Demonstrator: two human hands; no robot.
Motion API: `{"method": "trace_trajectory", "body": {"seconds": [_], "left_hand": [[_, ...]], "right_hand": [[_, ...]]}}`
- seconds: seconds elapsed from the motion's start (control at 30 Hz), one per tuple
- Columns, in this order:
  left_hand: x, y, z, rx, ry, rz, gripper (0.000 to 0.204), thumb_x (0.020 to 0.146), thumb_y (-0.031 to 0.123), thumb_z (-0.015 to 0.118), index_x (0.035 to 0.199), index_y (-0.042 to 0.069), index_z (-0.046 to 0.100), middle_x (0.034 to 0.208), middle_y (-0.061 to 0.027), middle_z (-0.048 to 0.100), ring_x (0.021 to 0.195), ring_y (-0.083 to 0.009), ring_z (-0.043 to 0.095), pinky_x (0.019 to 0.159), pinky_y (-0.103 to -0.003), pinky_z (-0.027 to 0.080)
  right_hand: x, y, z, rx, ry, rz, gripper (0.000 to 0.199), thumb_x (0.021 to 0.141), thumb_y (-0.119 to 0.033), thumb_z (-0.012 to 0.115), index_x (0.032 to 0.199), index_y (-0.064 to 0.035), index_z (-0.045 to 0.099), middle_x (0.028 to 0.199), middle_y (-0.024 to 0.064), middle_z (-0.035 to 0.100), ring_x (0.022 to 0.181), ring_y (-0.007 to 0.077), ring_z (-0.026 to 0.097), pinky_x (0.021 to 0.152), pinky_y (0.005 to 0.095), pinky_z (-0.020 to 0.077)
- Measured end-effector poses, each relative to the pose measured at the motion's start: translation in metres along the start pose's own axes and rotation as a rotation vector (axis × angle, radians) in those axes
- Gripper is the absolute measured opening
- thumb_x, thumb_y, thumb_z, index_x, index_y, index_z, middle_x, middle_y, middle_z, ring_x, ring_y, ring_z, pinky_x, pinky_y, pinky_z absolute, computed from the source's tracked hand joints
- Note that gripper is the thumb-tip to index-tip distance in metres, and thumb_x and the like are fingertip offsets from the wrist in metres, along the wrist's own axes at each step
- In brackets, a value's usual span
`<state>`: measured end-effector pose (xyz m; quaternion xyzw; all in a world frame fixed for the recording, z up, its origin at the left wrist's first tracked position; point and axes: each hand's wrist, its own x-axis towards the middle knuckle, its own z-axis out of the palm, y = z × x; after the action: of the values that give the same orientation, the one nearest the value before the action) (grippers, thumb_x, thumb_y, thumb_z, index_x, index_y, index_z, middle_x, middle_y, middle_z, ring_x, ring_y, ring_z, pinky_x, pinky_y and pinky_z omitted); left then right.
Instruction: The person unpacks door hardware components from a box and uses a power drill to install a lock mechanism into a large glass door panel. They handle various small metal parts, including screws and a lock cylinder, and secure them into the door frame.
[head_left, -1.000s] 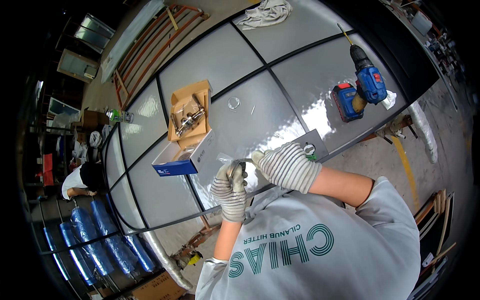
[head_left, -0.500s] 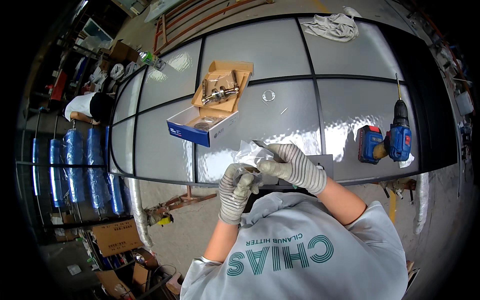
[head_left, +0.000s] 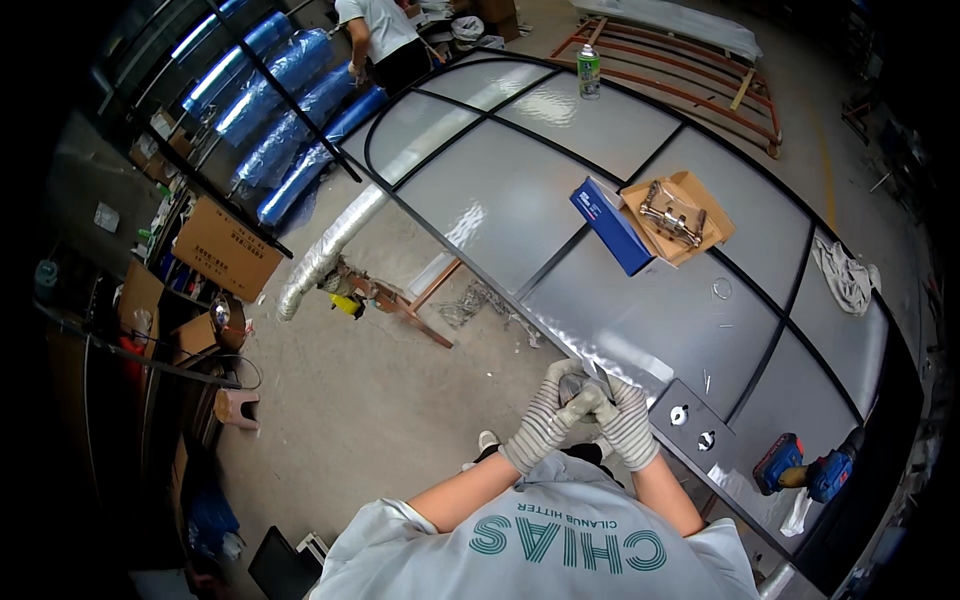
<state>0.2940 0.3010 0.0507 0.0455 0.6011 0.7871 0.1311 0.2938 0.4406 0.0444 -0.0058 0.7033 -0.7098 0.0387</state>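
Note:
My left hand [head_left: 540, 425], in a striped work glove, is closed around a small grey part [head_left: 571, 386] in clear plastic; its kind is mostly hidden by my fingers. Pressed against it, my gloved right hand [head_left: 622, 425] has its fingers bent in on the same wrapped part. Both hands are at the near edge of a large dark-framed glass panel door [head_left: 600, 290]. Right of them, a dark lock plate [head_left: 690, 415] with two round cutouts sits along that edge. An open blue and white box [head_left: 612, 228] farther off holds metal door handles [head_left: 672, 215].
A blue cordless drill [head_left: 825, 475] lies on the panel at right, near a grey cloth [head_left: 845, 278]. A spray can [head_left: 588, 72] stands at the far end. Beyond it is an orange metal rack [head_left: 690, 75]. Another person [head_left: 385, 40] bends beside blue film rolls [head_left: 285, 95].
My view has swung left, so the panel now runs diagonally. My hands have drawn closer together, and the plastic that spread out above them is now mostly gathered between them.

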Motion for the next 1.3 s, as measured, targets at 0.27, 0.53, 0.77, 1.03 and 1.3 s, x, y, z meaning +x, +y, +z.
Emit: {"method": "trace_trajectory", "body": {"seconds": [0.27, 0.53, 0.77, 1.03, 1.3], "left_hand": [[-0.076, 0.021, -0.177, 0.006, 0.185, -0.18, 0.035, 0.091, 0.021, 0.057, 0.116, 0.002, 0.042, 0.092, -0.0084, 0.059, 0.074, -0.0125, 0.059, 0.06, -0.026, 0.053], [-0.199, 0.025, -0.341, -0.456, 0.49, -0.123, 0.036, 0.084, 0.027, 0.058, 0.108, 0.002, 0.047, 0.082, -0.0094, 0.059, 0.062, -0.0156, 0.059, 0.05, -0.025, 0.051], [-0.257, 0.017, -0.415, -0.686, 0.928, 0.019, 0.031, 0.08, 0.025, 0.059, 0.099, 0.002, 0.053, 0.079, -0.0128, 0.061, 0.058, -0.0206, 0.062, 0.047, -0.03, 0.054], [-0.261, 0.05, -0.456, -0.654, 1.365, 0.06, 0.026, 0.078, 0.027, 0.063, 0.093, 0.008, 0.055, 0.079, -0.0114, 0.061, 0.058, -0.0176, 0.059, 0.046, -0.025, 0.049], [-0.203, 0.091, -0.489, -0.676, 1.618, 0.093, 0.03, 0.077, 0.027, 0.062, 0.098, 0.007, 0.053, 0.081, -0.0146, 0.061, 0.051, -0.0196, 0.057, 0.043, -0.028, 0.049]], "right_hand": [[0.011, 0.019, 0.181, -0.722, -0.101, -0.249, 0.019, 0.082, -0.022, 0.06, 0.087, -0.004, 0.064, 0.07, 0.0173, 0.063, 0.062, 0.0348, 0.062, 0.056, 0.0396, 0.0486], [0.034, 0.021, 0.372, -0.77, -0.776, -0.06, 0.036, 0.087, -0.039, 0.058, 0.097, -0.006, 0.067, 0.078, 0.0178, 0.065, 0.072, 0.0349, 0.063, 0.064, 0.0395, 0.0503], [0.086, 0.142, 0.463, -0.283, -0.622, 0.823, 0.028, 0.092, -0.027, 0.052, 0.103, -0.0035, 0.061, 0.082, 0.0063, 0.067, 0.061, 0.0147, 0.062, 0.057, 0.0255, 0.0498], [0.239, 0.197, 0.635, 0.236, -0.397, 0.961, 0.022, 0.091, -0.018, 0.052, 0.107, -0.0062, 0.058, 0.095, 0.0108, 0.066, 0.072, 0.0199, 0.064, 0.06, 0.031, 0.0569], [0.344, 0.275, 0.746, 0.195, -0.16, 0.719, 0.033, 0.089, -0.019, 0.055, 0.119, -0.0065, 0.053, 0.11, 0.0078, 0.061, 0.083, 0.0185, 0.063, 0.064, 0.0305, 0.055]]}}
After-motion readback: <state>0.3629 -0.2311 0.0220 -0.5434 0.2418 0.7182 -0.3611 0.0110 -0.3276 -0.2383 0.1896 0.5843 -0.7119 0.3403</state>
